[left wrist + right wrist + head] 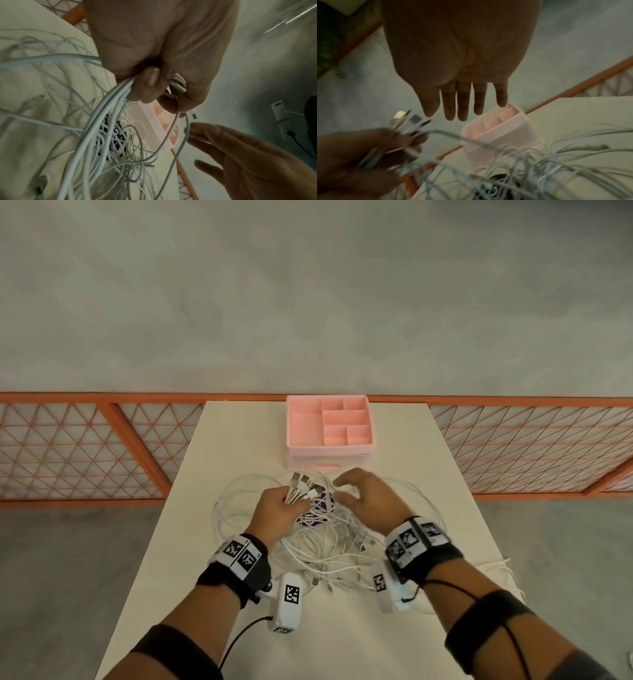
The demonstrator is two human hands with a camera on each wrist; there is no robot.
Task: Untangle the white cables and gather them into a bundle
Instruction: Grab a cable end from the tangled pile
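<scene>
Left hand (279,510) squeezes bunch of plug ends of thin white cables (329,546). Right hand (368,501) beside grip, fingers loose, holds nothing. Below grip, cables lie messy on white table (239,440). Few ends gathered; most untangling left.

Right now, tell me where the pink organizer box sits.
In the head view the pink organizer box stands at the table's far edge, centre, just beyond the white cables and both hands.
</scene>
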